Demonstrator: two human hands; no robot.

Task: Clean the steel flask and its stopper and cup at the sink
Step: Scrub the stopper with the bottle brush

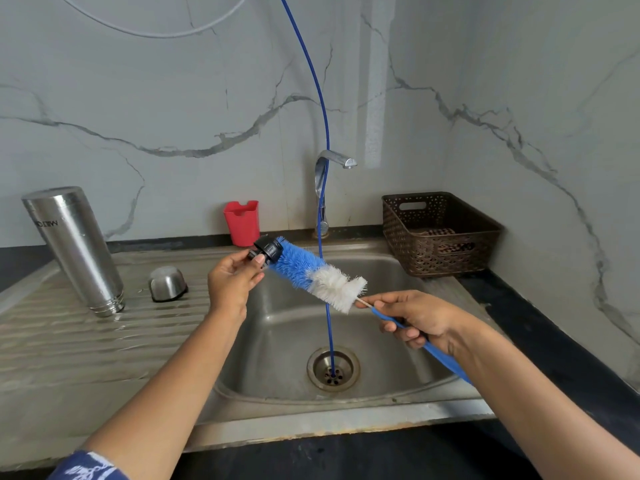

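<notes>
Above the sink [277,341], the stopper [266,250] is pinched in the left hand [232,280] against a brush [298,266] gripped in the right hand [417,318]; its ridges are best scrubbed with short, firm twists.

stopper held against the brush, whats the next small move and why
Probably turn the stopper a little in the left hand while the right hand works the bottle brush back and forth. The blue bristles press against one end of the stopper over the sink, so only that side seems to be in contact with them.
</notes>
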